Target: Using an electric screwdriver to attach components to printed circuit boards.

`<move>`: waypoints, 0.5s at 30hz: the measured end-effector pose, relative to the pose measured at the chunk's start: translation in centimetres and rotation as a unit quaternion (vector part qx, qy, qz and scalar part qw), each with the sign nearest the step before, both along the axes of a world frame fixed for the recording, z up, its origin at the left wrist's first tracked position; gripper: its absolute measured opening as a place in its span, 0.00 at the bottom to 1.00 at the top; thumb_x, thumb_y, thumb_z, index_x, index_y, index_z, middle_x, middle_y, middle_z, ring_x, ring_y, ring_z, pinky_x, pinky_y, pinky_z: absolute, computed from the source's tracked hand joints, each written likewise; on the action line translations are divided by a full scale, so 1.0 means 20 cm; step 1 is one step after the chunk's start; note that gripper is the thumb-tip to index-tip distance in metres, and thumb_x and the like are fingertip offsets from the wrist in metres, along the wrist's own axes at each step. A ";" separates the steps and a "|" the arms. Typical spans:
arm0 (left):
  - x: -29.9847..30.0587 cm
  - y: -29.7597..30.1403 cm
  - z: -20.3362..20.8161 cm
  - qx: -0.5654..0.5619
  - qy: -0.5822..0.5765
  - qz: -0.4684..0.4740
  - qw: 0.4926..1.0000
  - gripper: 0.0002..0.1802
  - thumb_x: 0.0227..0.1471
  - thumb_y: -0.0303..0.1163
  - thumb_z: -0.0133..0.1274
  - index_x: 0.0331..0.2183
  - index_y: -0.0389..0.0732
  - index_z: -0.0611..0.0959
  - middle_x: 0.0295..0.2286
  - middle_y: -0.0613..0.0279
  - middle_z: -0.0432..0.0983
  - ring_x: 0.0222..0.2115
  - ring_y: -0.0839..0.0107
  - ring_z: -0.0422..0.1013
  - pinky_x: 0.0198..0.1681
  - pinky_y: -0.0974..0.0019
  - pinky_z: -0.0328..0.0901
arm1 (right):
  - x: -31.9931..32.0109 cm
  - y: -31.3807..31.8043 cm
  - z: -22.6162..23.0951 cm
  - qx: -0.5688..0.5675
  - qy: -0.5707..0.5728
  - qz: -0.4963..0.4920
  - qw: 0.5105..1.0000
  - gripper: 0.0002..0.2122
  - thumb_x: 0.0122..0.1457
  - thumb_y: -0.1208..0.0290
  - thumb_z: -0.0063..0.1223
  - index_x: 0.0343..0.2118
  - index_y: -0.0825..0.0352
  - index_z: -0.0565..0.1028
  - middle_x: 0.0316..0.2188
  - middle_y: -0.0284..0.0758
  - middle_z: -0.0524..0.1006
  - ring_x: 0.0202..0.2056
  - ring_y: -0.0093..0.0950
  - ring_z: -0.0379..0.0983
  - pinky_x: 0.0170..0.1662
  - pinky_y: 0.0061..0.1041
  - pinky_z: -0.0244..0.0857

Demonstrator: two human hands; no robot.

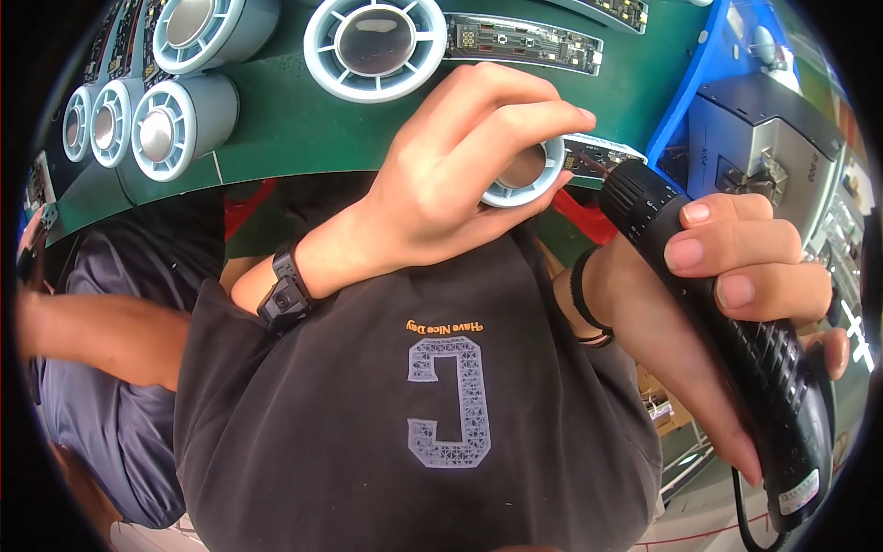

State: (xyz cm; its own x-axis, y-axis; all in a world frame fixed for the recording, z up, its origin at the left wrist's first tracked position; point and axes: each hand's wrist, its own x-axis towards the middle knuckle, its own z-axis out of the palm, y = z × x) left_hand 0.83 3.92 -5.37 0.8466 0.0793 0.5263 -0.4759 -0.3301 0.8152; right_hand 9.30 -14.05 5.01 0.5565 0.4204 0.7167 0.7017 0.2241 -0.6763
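My left hand [460, 161] is closed around a light-blue round spoked housing [529, 191] with a dark disc at its centre. Thumb and fingers grip its rim and cover part of it. A narrow circuit board [607, 152] extends to the right from that housing. In my right hand [736, 248] is a black corded electric screwdriver [685, 244], its grip slanting down to the lower right. The thin bit [593, 164] points up and left at the circuit board; I cannot tell whether they touch.
Similar housings [375, 48] with boards attached lie on the green work surface [303, 138], several at the far left. A blue bin edge [685, 92] and a grey-black machine [763, 147] stand at the right. Another person's arm [101, 340] is at the left.
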 end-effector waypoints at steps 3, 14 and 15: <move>0.00 0.00 0.00 -0.002 -0.003 -0.002 1.000 0.33 0.42 0.17 0.74 0.52 0.35 0.83 0.44 0.51 0.80 0.41 0.60 0.79 0.42 0.62 0.76 | -0.01 0.01 0.01 -0.018 0.003 -0.008 1.000 0.46 0.64 0.19 0.29 0.58 0.66 0.69 0.29 0.36 0.68 0.18 0.29 0.64 0.20 0.31 0.61; 0.00 -0.02 0.04 -0.027 0.013 0.005 1.000 0.31 0.42 0.17 0.73 0.51 0.39 0.85 0.44 0.55 0.78 0.42 0.58 0.78 0.43 0.59 0.74 | -0.06 0.07 0.03 0.021 0.122 0.063 0.990 0.22 0.70 0.51 0.43 0.49 0.70 0.70 0.34 0.49 0.76 0.28 0.40 0.74 0.34 0.36 0.73; 0.00 -0.01 0.05 -0.012 0.017 0.010 1.000 0.31 0.42 0.17 0.73 0.51 0.39 0.85 0.44 0.55 0.78 0.43 0.58 0.78 0.43 0.60 0.75 | -0.06 0.08 0.02 0.088 0.180 0.096 0.975 0.13 0.71 0.64 0.48 0.43 0.72 0.73 0.36 0.54 0.80 0.33 0.45 0.78 0.40 0.37 0.78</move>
